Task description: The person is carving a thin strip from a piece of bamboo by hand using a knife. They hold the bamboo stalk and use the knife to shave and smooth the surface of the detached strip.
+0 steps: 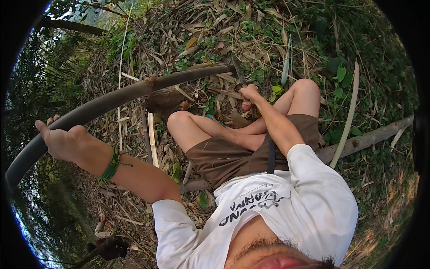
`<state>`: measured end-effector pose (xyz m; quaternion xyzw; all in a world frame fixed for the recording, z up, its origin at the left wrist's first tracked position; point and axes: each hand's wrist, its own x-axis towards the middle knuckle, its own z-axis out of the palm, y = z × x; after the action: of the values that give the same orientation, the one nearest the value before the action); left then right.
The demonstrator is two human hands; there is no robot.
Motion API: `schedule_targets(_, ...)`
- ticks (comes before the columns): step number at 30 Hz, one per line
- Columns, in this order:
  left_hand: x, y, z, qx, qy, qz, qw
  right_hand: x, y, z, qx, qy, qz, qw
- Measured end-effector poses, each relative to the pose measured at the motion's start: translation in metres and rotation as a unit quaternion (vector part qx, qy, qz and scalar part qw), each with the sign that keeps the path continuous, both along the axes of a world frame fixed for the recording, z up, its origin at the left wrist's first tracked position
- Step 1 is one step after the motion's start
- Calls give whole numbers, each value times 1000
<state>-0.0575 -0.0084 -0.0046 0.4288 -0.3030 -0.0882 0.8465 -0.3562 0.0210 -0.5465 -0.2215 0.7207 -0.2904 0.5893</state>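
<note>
A long dark bamboo pole (107, 102) with a rough joint slants from the lower left to the middle, looking curved. Around its near left part my left hand (67, 140) is closed, fingers partly hidden behind it. In my right hand (249, 93) is the handle of a large knife (238, 71), its blade pointing away from me. The blade is close beside the pole's far end; whether they touch I cannot tell. Beneath the pole's middle lies a short brown piece of log (168, 101).
I sit cross-legged on ground strewn with dry leaves. A pale split strip (350, 112) leans across a grey log (367, 140) to my right. Thin pale sticks (152, 139) lie left of my knee. Another person (105, 242) is at the lower left.
</note>
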Motion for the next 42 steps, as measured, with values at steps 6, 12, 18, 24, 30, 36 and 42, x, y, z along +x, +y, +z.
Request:
schedule_targets(6, 15, 15, 0, 21, -30, 47, 998, 20, 18, 24, -57, -46, 83, 994)
schedule_targets(12, 42, 1, -2, -5, -94, 50, 994, 42, 26, 47, -84, -92, 64, 990)
schedule_targets(18, 24, -7, 8, 5, -38, 58, 998, 51, 23, 53, -161, -61, 82, 982)
schedule_targets(24, 23, -15, 5, 14, -3, 71, 997, 42, -5, 43, -67, -35, 41, 996)
schedule_targets(30, 47, -17, 0, 36, 5, 96, 995, 62, 13, 53, -229, 2, 60, 972)
schedule_targets(36, 18, -31, 12, 20, 34, 81, 996, 54, 2, 38, -111, -9, 21, 994)
schedule_targets(42, 78, -57, 0, 11, -55, 22, 998, 62, 19, 23, -103, 9, -29, 994)
